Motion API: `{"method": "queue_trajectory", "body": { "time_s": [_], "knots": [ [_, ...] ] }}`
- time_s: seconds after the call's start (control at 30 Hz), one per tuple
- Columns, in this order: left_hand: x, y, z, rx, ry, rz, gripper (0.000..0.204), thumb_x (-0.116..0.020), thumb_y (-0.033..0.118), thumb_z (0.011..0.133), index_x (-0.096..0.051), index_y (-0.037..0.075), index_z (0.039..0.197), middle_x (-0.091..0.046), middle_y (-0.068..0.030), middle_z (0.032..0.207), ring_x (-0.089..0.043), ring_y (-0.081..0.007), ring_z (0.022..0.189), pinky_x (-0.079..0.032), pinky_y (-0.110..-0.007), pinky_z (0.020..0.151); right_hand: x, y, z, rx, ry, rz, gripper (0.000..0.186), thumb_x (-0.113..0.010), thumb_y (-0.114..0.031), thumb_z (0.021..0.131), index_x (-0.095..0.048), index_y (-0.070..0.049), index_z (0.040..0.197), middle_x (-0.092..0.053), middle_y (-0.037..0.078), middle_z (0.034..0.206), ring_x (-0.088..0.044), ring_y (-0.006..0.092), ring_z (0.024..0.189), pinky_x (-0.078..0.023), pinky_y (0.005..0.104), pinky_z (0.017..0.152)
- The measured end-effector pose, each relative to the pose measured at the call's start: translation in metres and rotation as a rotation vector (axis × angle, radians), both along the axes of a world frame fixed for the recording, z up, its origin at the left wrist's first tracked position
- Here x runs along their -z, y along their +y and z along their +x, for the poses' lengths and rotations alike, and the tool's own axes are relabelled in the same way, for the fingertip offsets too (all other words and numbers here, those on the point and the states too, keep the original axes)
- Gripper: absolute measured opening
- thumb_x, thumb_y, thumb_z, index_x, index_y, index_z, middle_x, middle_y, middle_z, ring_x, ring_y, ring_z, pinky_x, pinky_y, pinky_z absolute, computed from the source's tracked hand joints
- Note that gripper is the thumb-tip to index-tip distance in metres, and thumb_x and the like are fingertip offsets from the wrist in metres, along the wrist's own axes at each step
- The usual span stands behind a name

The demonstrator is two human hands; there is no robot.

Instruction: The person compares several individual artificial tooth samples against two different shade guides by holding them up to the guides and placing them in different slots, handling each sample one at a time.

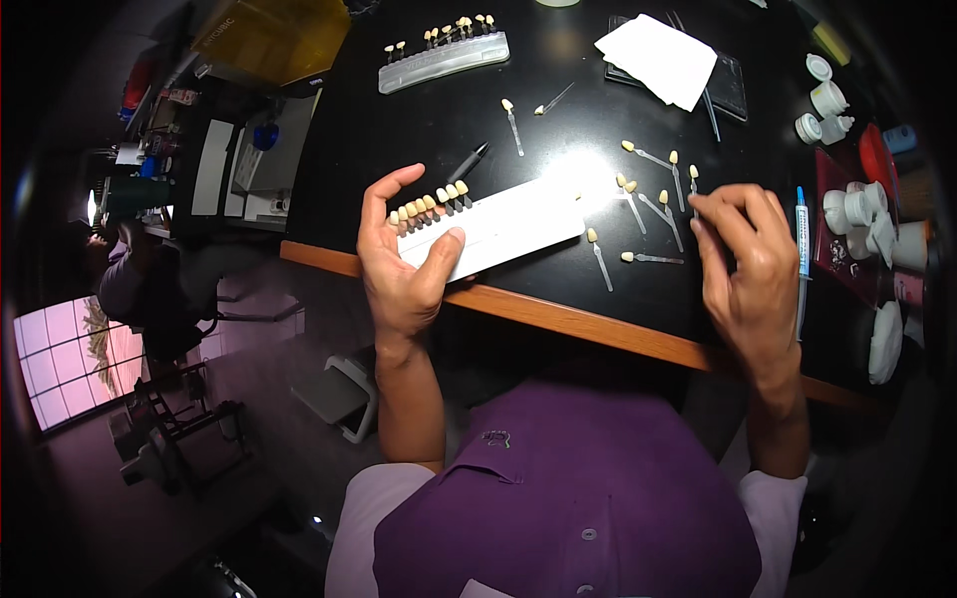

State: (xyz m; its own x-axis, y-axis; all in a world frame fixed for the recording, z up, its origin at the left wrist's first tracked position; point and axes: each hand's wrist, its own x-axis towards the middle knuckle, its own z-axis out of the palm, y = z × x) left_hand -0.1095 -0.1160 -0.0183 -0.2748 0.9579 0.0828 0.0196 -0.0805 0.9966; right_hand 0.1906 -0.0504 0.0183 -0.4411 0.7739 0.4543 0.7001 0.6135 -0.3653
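Observation:
My left hand [404, 269] grips a white shade-guide holder [503, 229], thumb on top, with a row of tooth-shaped samples [429, 203] along its left part. My right hand [743, 249] is closed at the fingertips on a sample tab [694, 179], a pale tooth on a clear stick. Several similar tabs [628, 257] lie scattered between my hands and beyond the holder, some crossing each other. A black pen [465, 162] lies just behind the holder. A blue-and-white syringe-like tube [802, 229] lies right of my right hand.
The black desk [339, 149] has a wooden front edge. At the back stand a filled sample rack [444, 65] and a black pad with white paper sheets [653, 55]. Jars [827, 97] and a red tray [837, 169] line the right. Another person [150, 269] is at far left.

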Motion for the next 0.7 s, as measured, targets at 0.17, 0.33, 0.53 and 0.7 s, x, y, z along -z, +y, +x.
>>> {"method": "queue_trajectory", "body": {
  "time_s": [0.17, 0.33, 0.53, 0.7],
  "knots": [
    [-0.004, 0.002, -0.005, 0.040, -0.010, -0.051, 0.058, -0.066, -0.005, 0.083, -0.045, -0.001, 0.137, -0.067, -0.0132, 0.099, -0.067, -0.0120, 0.077, -0.057, -0.025, 0.063, -0.005, 0.050, -0.013, -0.042, 0.001, -0.189, 0.019, -0.072, 0.002, 0.083, -0.072, 0.002, 0.102, -0.065, 0.017, 0.089, -0.066, 0.0332, 0.079, -0.053, 0.0432, 0.075],
    [-0.004, 0.006, -0.009, 0.069, 0.045, -0.075, 0.057, -0.067, -0.005, 0.081, -0.049, 0.000, 0.136, -0.067, -0.0115, 0.099, -0.064, -0.0115, 0.087, -0.052, -0.025, 0.078, 0.012, 0.083, -0.019, -0.084, -0.037, -0.200, 0.019, -0.072, 0.002, 0.087, -0.076, 0.000, 0.105, -0.071, 0.012, 0.091, -0.068, 0.0209, 0.074, -0.057, 0.0316, 0.073],
    [0.003, 0.006, -0.012, 0.059, 0.068, -0.061, 0.062, -0.065, -0.001, 0.079, -0.048, -0.003, 0.139, -0.069, -0.0132, 0.104, -0.065, -0.0118, 0.088, -0.051, -0.024, 0.082, 0.023, 0.084, -0.037, -0.141, -0.104, -0.111, 0.023, -0.072, 0.003, 0.085, -0.076, -0.002, 0.108, -0.069, 0.010, 0.093, -0.070, 0.0220, 0.079, -0.058, 0.0338, 0.074],
    [0.002, 0.005, -0.010, 0.058, 0.093, -0.025, 0.064, -0.065, 0.000, 0.079, -0.047, -0.004, 0.140, -0.068, -0.0141, 0.104, -0.065, -0.0126, 0.090, -0.051, -0.025, 0.084, 0.027, 0.084, -0.038, -0.135, -0.093, -0.177, 0.015, -0.073, -0.001, 0.084, -0.077, -0.003, 0.097, -0.070, 0.014, 0.096, -0.071, 0.0335, 0.088, -0.057, 0.0416, 0.082]
  ]
}}
